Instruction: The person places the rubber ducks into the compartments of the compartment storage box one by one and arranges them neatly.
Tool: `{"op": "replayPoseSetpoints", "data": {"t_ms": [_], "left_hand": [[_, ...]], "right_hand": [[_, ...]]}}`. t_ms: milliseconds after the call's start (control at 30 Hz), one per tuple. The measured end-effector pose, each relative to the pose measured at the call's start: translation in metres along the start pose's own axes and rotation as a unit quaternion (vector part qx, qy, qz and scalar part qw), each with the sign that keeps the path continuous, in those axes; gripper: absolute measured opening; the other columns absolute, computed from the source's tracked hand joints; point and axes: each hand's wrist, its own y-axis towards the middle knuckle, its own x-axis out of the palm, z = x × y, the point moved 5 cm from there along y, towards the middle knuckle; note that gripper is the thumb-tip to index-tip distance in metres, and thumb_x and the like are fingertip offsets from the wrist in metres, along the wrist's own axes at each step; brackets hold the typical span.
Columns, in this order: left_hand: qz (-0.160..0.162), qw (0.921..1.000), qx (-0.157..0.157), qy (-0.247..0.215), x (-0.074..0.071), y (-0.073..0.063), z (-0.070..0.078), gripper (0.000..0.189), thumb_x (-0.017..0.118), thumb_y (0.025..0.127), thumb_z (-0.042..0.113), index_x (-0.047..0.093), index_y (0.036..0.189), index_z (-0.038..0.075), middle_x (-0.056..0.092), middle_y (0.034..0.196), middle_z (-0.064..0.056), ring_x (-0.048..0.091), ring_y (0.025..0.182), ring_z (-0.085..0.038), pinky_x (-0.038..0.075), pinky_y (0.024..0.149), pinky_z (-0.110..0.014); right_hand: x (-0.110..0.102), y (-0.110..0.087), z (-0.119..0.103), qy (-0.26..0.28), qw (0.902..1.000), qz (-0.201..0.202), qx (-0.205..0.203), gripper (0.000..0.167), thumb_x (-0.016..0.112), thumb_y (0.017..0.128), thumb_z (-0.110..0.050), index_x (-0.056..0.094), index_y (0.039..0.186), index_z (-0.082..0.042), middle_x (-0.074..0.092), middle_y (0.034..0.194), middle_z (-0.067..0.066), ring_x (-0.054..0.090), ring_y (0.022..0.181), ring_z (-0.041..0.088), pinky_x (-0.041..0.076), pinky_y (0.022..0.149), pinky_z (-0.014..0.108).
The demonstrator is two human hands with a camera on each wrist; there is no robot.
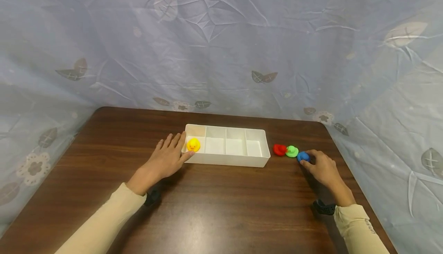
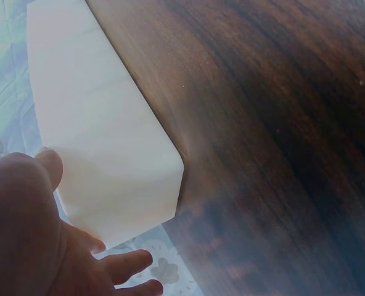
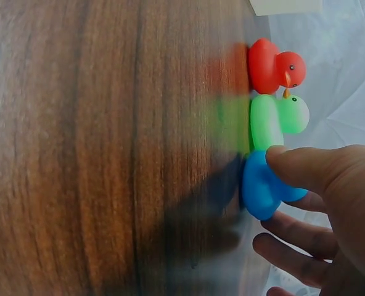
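Within the pinch of the right hand (image 1: 324, 168): one blue duck (image 3: 259, 191), apparently stood on the table (image 1: 221, 208), held between the thumb on its near side and a finger behind. Handling (judged by look alone): light, soft-skinned, smooth enough to be let slip if nipped by the head, not fragile. Hold is best taken low, at the widest part of the body, with light pressure. Bearing: upright; long axis apparently set along the row of ducks, which runs left from the hand; the head is partly covered by the thumb, so the beak's direction cannot be told. Just left of that hand, beside the blue duck: one green duck (image 1: 292, 152), beak turned left; next beyond, one red duck (image 1: 279, 150), beak turned right. Farther left: one white tray (image 1: 228, 160), four compartments, long axis laid side to side. At its left end: the left hand (image 1: 166, 160), nothing grasped, fingers laid nearly straight against the outside, thumb at the near rim. Just right of it, in the end compartment: one yellow duck (image 1: 193, 145), faced toward the near side
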Motion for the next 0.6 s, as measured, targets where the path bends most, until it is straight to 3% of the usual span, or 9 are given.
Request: {"op": "replayPoseSetpoints", "data": {"t_ms": [600], "left_hand": [[-0.013, 0.9999, -0.005, 0.003, -0.001, 0.001, 0.0, 0.085, 0.035, 0.114, 0.058, 0.003, 0.172, 0.005, 0.018, 0.176, -0.028, 0.012, 0.164, -0.054, 0.012, 0.13, -0.074]], "right_hand": [[-0.011, 0.001, -0.002, -0.016, 0.9994, 0.03, -0.006, 0.054, 0.071, 0.104, -0.03, 0.061, 0.136, 0.013, 0.068, 0.127, 0.039, 0.066, 0.113, 0.059, 0.047, 0.094, 0.076]]}}
